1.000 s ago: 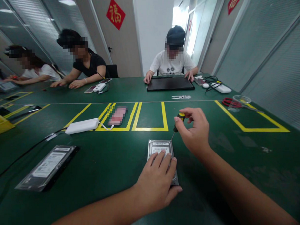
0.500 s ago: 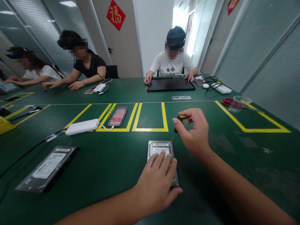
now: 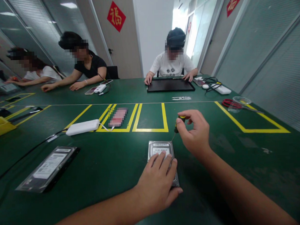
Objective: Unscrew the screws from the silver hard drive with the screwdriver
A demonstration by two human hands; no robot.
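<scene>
A silver hard drive (image 3: 161, 145) with a white label lies on the green table in front of me. My left hand (image 3: 158, 177) rests on top of it, fingers spread flat, the thumb by its near right edge. Part of the label and the drive's middle are hidden under those fingers. My right hand (image 3: 196, 132) is closed around the handle of a yellow-and-black screwdriver (image 3: 176, 129), thumb against the fingers. The thin shaft slants down to the drive's far right corner; whether the tip sits in a screw is too small to tell.
A second hard drive (image 3: 47, 167) in a clear bag lies to the left. Beyond are a white power bank (image 3: 83, 127) with a cable and a phone (image 3: 118, 117). Red-handled scissors (image 3: 232, 103) lie at right. Across the table a person handles a black panel (image 3: 170, 85); two others sit left.
My right thumb and fingers have shifted slightly on the screwdriver handle. The left hand and the drive stay in place. A co-worker's hand at the far left has moved a little.
</scene>
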